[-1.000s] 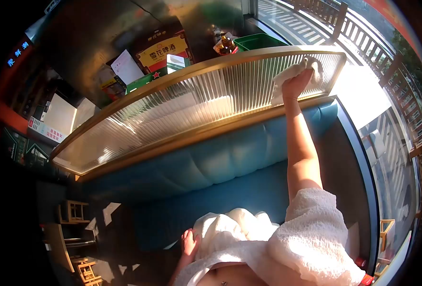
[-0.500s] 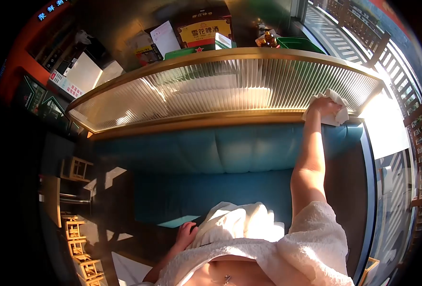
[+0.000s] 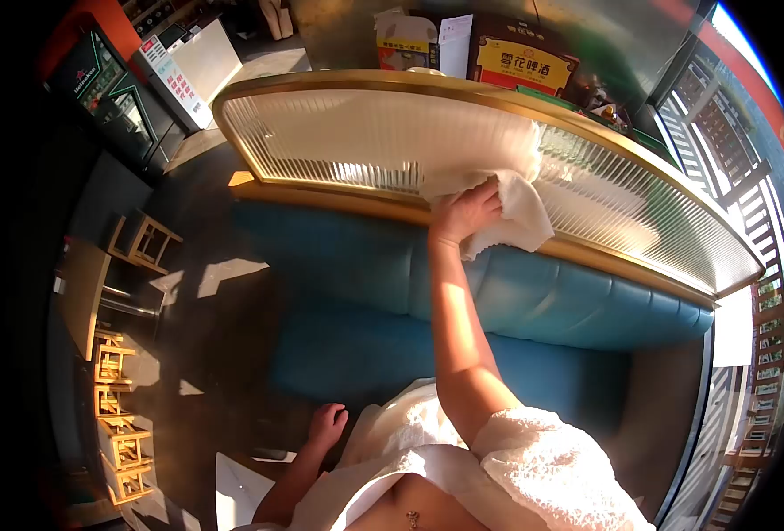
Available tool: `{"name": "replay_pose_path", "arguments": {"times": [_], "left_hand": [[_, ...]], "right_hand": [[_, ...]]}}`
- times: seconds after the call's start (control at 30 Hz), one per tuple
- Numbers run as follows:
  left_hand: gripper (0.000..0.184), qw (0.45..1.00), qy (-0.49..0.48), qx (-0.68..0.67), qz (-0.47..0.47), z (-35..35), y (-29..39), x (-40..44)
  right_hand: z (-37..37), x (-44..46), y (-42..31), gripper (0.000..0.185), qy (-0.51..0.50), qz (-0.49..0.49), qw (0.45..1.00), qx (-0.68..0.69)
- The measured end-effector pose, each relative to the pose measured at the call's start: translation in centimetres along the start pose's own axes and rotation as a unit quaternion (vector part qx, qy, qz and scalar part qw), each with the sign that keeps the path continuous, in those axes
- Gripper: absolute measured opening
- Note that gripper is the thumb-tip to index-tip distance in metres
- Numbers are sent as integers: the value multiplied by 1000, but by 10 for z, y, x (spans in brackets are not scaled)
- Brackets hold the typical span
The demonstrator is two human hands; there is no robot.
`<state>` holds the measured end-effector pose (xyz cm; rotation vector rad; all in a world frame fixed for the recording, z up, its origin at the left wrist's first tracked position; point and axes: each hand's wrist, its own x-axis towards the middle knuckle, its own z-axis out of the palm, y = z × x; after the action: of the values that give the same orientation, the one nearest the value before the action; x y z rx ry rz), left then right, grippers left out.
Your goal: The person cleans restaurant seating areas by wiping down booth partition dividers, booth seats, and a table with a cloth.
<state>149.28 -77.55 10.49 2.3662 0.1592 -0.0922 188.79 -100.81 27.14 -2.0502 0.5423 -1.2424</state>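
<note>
My right hand (image 3: 473, 211) grasps white cloth (image 3: 523, 214), at near face of ribbed glass partition (image 3: 347, 137), above blue bench (image 3: 542, 288), my left hand (image 3: 327, 424) released, fingers loosely bent.

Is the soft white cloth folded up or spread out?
Loosely spread out: the soft white cloth fans past the right hand, with a wavy, crumpled edge.
</note>
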Motion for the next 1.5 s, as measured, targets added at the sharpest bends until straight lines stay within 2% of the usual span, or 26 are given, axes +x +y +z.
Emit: {"name": "replay_pose_path", "arguments": {"times": [0.03,0.1,0.13,0.17,0.27,0.3,0.37,0.4,0.47,0.5,0.57,0.6,0.63,0.73,0.8,0.83,0.87,1.0,1.07,1.17,1.2,1.23,1.3,1.37,1.4,1.5], "left_hand": [[20,1000,-4,10,-16,-10,-11,-3],[20,999,6,19,-44,-25,-26,-7],[20,997,10,19,-78,-30,-30,-10],[19,994,12,19,-111,-36,-34,-13],[20,989,42,-9,-140,-33,-54,-23],[20,987,43,-27,-156,-33,-58,-26],[21,981,50,-54,-181,-29,-71,-36],[21,979,56,-51,-187,-27,-73,-38],[21,978,58,-50,-196,-24,-81,-45],[23,976,64,-52,-202,-21,-85,-48],[24,975,58,-54,-208,-14,-92,-54],[24,976,69,-60,-197,-11,-92,-54],[24,977,79,-65,-184,-11,-90,-52],[23,982,60,-54,-172,-13,-80,-34],[22,987,37,-64,-142,-10,-75,-18],[21,989,42,-74,-123,-9,-71,-7],[21,991,25,-73,-111,-8,-66,3],[22,997,-40,-54,-49,-3,-27,50],[22,996,-83,-26,-30,0,6,75],[22,992,-106,-2,67,23,49,114],[22,989,-128,8,80,29,76,125],[22,986,-136,15,94,39,96,134],[21,975,-147,34,165,63,141,148],[21,966,-167,58,188,88,195,156],[19,961,-170,60,210,99,218,158],[17,947,-173,75,259,140,302,161]], "right_hand": [[13,-21,-14,47,-9,-5,1000,7],[36,-63,-42,47,-16,-150,988,23],[47,-84,-53,40,-46,-202,978,35],[59,-103,-65,40,-56,-206,976,48],[97,-155,-91,35,-213,-408,884,86],[114,-169,-102,35,-218,-411,880,93],[152,-196,-125,35,-286,-517,786,183],[166,-208,-132,35,-290,-518,783,186],[186,-228,-145,28,-321,-610,682,244],[190,-233,-153,28,-324,-609,682,244],[191,-239,-152,30,-553,-381,683,288],[159,-216,-155,28,-549,-356,703,280],[158,-219,-145,28,-549,-347,711,270],[144,-217,-107,27,-512,-264,770,275],[117,-190,-74,29,-459,-300,809,211],[87,-162,-81,30,-432,-320,824,180],[45,-121,-76,29,-460,-275,798,276],[-46,-36,1,27,-454,-220,833,228],[-85,-1,54,25,-332,-348,872,93],[-145,54,132,24,-308,-325,894,-12],[-164,75,156,27,-300,-298,906,-20],[-186,95,172,21,-264,-289,920,2],[-219,123,225,15,-250,-207,943,-74],[-226,149,307,12,-187,-175,967,5],[-241,164,322,13,-152,-171,973,-41],[-285,220,407,12,-131,2,991,-2]]}}
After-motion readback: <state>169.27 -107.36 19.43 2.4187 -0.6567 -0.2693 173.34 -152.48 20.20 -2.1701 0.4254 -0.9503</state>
